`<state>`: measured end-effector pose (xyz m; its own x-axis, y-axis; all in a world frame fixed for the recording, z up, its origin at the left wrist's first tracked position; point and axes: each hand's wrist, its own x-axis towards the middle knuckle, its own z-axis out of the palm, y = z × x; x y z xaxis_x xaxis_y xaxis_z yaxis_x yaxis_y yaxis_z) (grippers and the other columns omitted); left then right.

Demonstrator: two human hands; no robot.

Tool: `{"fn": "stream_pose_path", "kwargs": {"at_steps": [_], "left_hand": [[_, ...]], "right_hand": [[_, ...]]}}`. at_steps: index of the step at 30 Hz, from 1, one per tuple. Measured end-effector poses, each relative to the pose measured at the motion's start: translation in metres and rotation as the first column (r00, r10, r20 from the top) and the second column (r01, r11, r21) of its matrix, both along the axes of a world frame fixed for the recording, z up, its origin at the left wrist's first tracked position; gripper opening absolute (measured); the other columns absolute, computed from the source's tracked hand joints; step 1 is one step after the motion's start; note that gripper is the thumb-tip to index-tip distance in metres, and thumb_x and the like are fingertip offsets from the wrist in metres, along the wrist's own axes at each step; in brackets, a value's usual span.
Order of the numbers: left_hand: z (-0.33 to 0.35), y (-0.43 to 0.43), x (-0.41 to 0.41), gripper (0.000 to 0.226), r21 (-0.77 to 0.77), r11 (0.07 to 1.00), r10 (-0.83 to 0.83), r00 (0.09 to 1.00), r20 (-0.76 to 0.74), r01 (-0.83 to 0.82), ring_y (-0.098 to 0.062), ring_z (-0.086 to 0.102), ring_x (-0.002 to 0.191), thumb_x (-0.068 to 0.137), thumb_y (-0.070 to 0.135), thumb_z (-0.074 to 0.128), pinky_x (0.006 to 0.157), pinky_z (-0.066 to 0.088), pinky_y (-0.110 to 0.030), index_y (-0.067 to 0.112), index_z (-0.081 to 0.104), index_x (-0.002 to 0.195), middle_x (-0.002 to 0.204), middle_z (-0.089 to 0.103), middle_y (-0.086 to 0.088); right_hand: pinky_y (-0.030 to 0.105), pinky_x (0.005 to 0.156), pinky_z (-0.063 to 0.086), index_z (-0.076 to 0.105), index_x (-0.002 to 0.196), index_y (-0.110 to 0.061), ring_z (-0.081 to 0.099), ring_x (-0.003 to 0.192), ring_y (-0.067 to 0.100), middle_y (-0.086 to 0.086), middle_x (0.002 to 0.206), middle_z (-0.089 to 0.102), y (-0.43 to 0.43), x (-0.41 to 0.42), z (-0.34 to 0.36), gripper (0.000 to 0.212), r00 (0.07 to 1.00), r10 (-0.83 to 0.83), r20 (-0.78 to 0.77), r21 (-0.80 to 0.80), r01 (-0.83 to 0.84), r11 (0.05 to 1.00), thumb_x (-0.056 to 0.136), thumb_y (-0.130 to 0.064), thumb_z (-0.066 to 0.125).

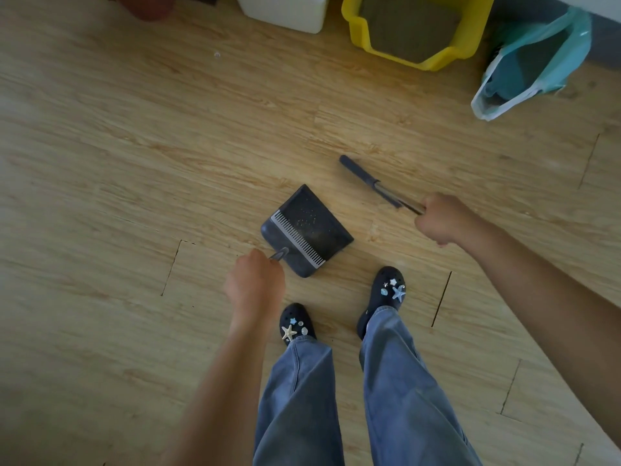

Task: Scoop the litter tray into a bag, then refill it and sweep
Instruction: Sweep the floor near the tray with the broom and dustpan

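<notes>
Left hand (255,284) grip is closed round the dustpan (311,227) handle, right hand (440,218) grip round the broom (356,169) handle. Litter grains are collected in the pan. Yellow litter tray (447,55) is seen refilled, bag (544,52) beside it. Sweeping is judged nearly finished; emptying remains.

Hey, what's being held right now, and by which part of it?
The left grip holds the dustpan by its handle; the right grip holds the broom by the thin upper part of its handle.

Litter tray (472,35) cut by top edge
</notes>
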<state>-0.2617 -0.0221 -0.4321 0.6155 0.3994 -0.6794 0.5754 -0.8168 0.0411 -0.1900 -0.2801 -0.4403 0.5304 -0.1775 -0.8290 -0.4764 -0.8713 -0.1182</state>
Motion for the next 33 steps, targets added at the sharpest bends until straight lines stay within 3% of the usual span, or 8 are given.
{"fn": "stream_pose_path", "kwargs": {"at_steps": [5,13,16,20,27,31,33], "left_hand": [[0.002,0.003,-0.001,0.024,0.014,1.0,0.001,1.0,-0.01,-0.001,-0.024,0.046,0.075,0.096,0.017,0.043,0.065,0.038,-0.034,0.002,0.06,0.102,0.095,0.062,-0.012],[0.002,0.017,-0.011,0.023,0.042,0.999,-0.002,1.0,-0.008,0.002,-0.024,0.048,0.074,0.096,0.016,0.043,0.062,0.036,-0.034,0.001,0.06,0.1,0.089,0.059,-0.01],[0.001,0.018,-0.013,0.022,0.037,0.999,0.001,1.0,-0.001,-0.001,-0.024,0.049,0.073,0.095,0.015,0.044,0.061,0.037,-0.033,0.001,0.06,0.097,0.083,0.056,-0.009],[0.0,0.017,-0.014,0.021,0.026,1.0,0.001,1.0,0.015,-0.001,-0.024,0.049,0.073,0.094,0.013,0.045,0.061,0.038,-0.033,0.0,0.061,0.096,0.079,0.053,-0.008],[-0.003,0.022,-0.014,0.023,0.024,1.0,-0.007,1.0,0.011,0.007,-0.025,0.049,0.074,0.095,0.015,0.043,0.062,0.037,-0.034,0.001,0.061,0.097,0.082,0.054,-0.008],[-0.004,0.025,-0.023,0.021,0.023,1.0,-0.002,0.999,0.034,0.002,-0.02,0.047,0.063,0.094,0.013,0.043,0.05,0.03,-0.028,0.001,0.061,0.092,0.069,0.048,-0.003],[-0.004,0.028,-0.028,0.022,0.02,1.0,-0.002,0.999,0.04,0.002,-0.022,0.048,0.065,0.094,0.014,0.044,0.052,0.031,-0.029,0.0,0.061,0.092,0.071,0.05,-0.005]], "right_hand": [[0.025,0.048,0.041,0.052,0.104,-0.001,0.05,0.059,0.021,0.007,0.073,0.044,0.023,-0.024,-0.015,0.015,0.999,0.03,-0.044,0.007,-0.03,1.0,0.09,-0.003,0.046],[0.024,0.045,0.032,0.052,0.117,0.001,0.044,0.056,0.013,0.003,0.07,0.043,0.063,-0.08,-0.028,0.026,0.99,0.083,-0.118,0.071,-0.075,0.995,0.092,-0.002,0.046],[0.024,0.046,0.033,0.054,0.11,0.001,0.044,0.056,0.015,0.005,0.071,0.046,0.071,-0.089,-0.022,0.021,0.985,0.102,-0.136,0.139,-0.083,0.987,0.091,-0.002,0.046],[0.024,0.047,0.031,0.052,0.084,-0.006,0.042,0.055,0.016,0.005,0.07,0.046,0.068,-0.088,-0.014,0.009,0.978,0.152,-0.142,0.179,-0.126,0.976,0.09,-0.005,0.045],[0.03,0.054,0.044,0.059,0.113,-0.001,0.052,0.059,0.021,0.019,0.091,0.063,0.027,-0.066,0.012,0.027,0.985,0.135,-0.105,0.206,-0.112,0.972,0.091,-0.008,0.045],[0.023,0.047,0.041,0.053,0.128,-0.007,0.054,0.054,0.017,0.008,0.083,0.058,0.012,-0.051,0.021,0.035,0.992,0.115,-0.043,0.157,-0.107,0.982,0.094,-0.009,0.045],[0.023,0.047,0.04,0.055,0.124,-0.006,0.055,0.055,0.019,0.007,0.079,0.056,0.005,-0.041,0.016,0.033,0.995,0.102,-0.019,0.109,-0.099,0.989,0.093,-0.009,0.045]]}}
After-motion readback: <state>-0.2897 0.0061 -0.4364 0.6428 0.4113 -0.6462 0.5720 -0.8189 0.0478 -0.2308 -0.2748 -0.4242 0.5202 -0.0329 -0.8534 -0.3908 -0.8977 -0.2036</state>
